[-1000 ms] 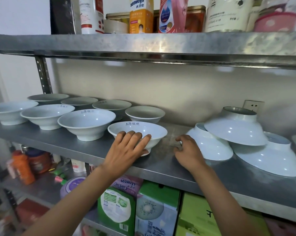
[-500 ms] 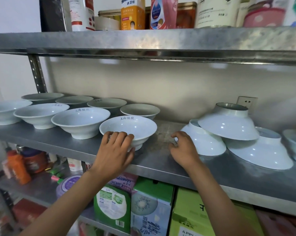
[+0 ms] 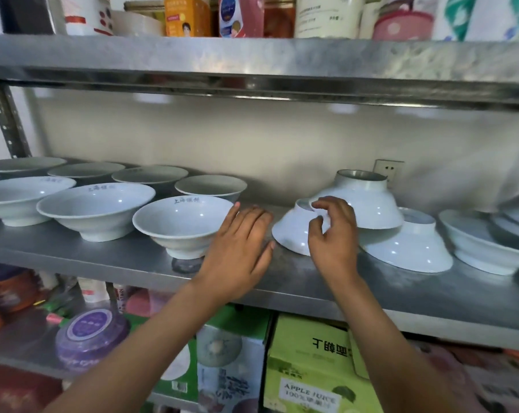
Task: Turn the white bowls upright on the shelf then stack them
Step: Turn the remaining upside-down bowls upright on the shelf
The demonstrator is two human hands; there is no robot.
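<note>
Several white bowls stand upright on the steel shelf (image 3: 73, 257) at the left, the nearest upright bowl (image 3: 180, 225) just left of my left hand (image 3: 240, 245). That hand hovers flat with straight fingers over the shelf, beside this bowl. To its right lies an upside-down bowl (image 3: 291, 234); my right hand (image 3: 332, 234) pinches its foot ring between thumb and fingers. A second inverted bowl (image 3: 368, 204) leans on top of it and on a third inverted bowl (image 3: 407, 245).
More white bowls (image 3: 484, 248) sit tilted at the far right of the shelf. The upper shelf (image 3: 252, 64) with bottles and tins hangs low overhead. A wall socket (image 3: 387, 169) is behind the inverted bowls. Cartons (image 3: 308, 362) fill the shelf below.
My left hand has let go of the nearest upright bowl's rim and moved right. My right hand has lifted from the shelf and closed on the foot of the upside-down bowl.
</note>
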